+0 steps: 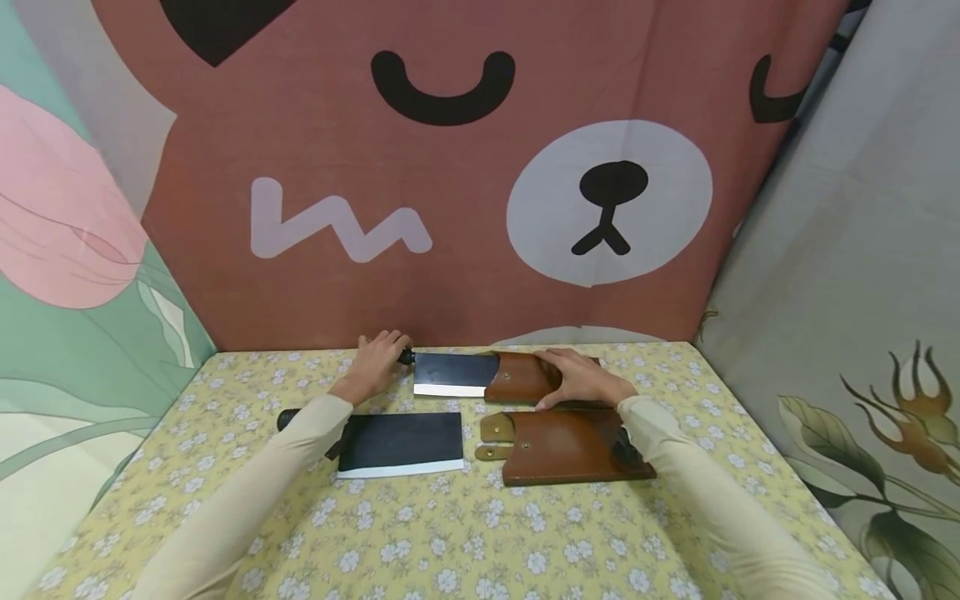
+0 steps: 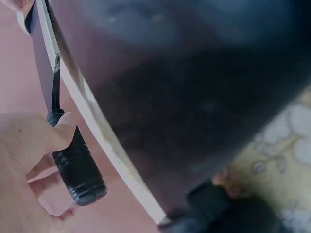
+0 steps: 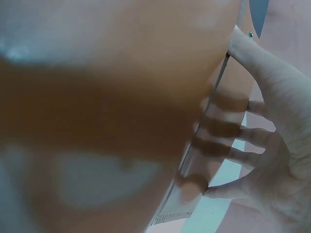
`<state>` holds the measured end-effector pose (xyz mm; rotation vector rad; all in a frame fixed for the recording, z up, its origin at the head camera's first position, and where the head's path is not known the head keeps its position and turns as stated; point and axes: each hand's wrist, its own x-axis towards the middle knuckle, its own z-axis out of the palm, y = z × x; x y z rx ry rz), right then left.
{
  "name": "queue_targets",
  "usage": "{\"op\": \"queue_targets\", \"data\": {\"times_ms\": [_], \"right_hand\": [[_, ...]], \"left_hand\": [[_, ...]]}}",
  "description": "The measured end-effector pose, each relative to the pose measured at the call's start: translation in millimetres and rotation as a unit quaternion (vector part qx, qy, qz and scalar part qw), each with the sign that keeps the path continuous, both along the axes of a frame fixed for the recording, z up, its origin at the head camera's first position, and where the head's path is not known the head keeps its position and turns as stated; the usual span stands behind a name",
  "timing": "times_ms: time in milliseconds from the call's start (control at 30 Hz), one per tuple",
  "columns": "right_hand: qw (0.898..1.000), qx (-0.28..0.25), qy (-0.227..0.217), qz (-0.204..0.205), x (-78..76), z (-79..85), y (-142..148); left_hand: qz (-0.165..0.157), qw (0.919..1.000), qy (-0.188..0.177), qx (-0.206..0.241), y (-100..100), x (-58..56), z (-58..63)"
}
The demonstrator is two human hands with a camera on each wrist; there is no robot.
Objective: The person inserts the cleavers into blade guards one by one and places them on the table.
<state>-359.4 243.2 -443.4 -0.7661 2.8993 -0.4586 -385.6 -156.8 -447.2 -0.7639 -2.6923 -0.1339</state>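
Note:
At the back of the table, my left hand curls around the black handle of a cleaver, its thumb on the handle near the blade. That cleaver's dark blade has a bright edge facing me. Its far end sits inside a brown leather sheath. My right hand grips this sheath from above, fingers spread and thumb at the near edge. Nearer to me, a second cleaver lies flat under my left forearm, its handle end to the left.
A second brown leather sheath lies near the right forearm, with two snap straps pointing left. A yellow floral cloth covers the table. A reddish printed curtain hangs behind it, and other printed curtains stand at both sides.

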Motion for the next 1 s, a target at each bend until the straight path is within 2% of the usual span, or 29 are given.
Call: {"op": "queue_targets", "data": {"times_ms": [200, 367, 467, 600, 1000], "right_hand": [[1.0, -0.004, 0.002, 0.002, -0.6, 0.4, -3], [1.0, -0.009, -0.006, -0.02, 4.6, -2.2, 1], [1.0, -0.015, -0.004, -0.018, 5.0, -3.5, 0], [1.0, -0.013, -0.001, -0.008, 2.1, -2.6, -3], [1.0, -0.004, 0.007, 0.012, -8.0, -0.3, -7]], "left_hand": [[0.009, 0.9999, -0.013, -0.006, 6, -1.6, 4.4], [-0.011, 0.9996, -0.013, -0.024, 21, -5.2, 4.2], [-0.001, 0.9992, -0.017, -0.038, 27, -5.4, 2.8], [0.021, 0.9983, -0.024, -0.049, 25, -3.9, 2.8], [0.008, 0.9986, -0.029, -0.042, 27, -2.4, 8.8]]}}
